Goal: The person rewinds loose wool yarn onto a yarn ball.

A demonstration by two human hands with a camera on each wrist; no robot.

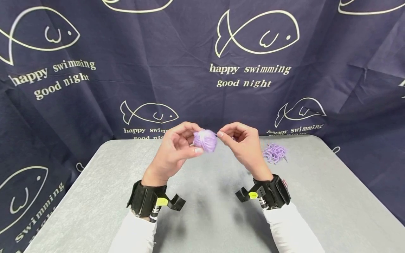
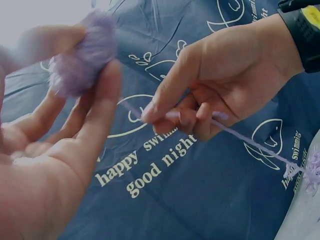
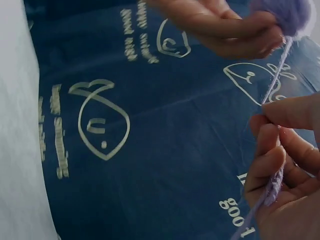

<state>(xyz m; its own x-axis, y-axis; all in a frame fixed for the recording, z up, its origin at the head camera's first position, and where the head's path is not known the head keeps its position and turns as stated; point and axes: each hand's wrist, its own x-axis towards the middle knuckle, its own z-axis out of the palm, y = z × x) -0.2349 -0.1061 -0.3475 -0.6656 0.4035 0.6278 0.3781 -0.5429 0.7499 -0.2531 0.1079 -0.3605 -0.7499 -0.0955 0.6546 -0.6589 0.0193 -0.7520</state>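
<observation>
The left hand (image 1: 175, 147) holds a small, fuzzy ball of lilac wool yarn (image 1: 205, 140) up above the grey felt-covered surface (image 1: 202, 211), thumb curled under the ball and fingers curled over its far side, so the ball sits pinched at the fingertips. Just to the right of it, the right hand (image 1: 243, 144) has its fingers curled, with forefinger and thumb closed on a thin lilac yarn strand (image 2: 250, 142) that runs out of the ball. In the left wrist view the strand passes through the right hand's curled fingers and trails on down past its wrist to a loose heap of the same lilac yarn (image 1: 274, 153), which lies on the surface beyond and to the right of the right hand. The right wrist view shows the strand stretched taut between the ball above and the pinching fingertips (image 3: 295, 112) below.

The two hands are close together, nearly touching across the ball, both raised off the surface. Each wrist carries a black strap with a camera mount (image 1: 148, 200), and white sleeves (image 1: 289, 228) cover the forearms. Behind the hands hangs a dark navy cloth printed with cream fish outlines and lettering (image 1: 253, 52).
</observation>
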